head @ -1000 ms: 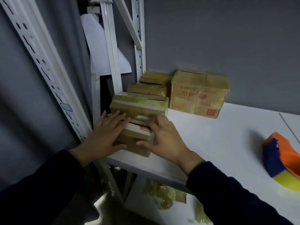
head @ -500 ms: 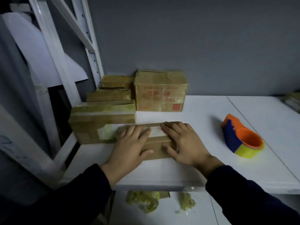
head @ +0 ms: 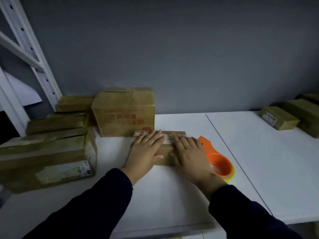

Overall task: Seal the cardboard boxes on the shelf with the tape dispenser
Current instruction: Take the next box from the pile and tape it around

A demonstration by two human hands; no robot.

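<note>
Box (head: 165, 153) slid right, away from the stacked boxes (head: 51, 152), to the middle of the shelf (head: 250, 161), just beside the tape dispenser (head: 217, 163). Left hand (head: 146, 150) and right hand (head: 188, 156) lie flat, fingers spread, on its top. Judged ready for taping; dispenser untouched.

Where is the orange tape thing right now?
In the head view, the tape dispenser lies on the white shelf, a little right of centre. It is just beside the right hand, which rests flat on the small cardboard box.
</note>
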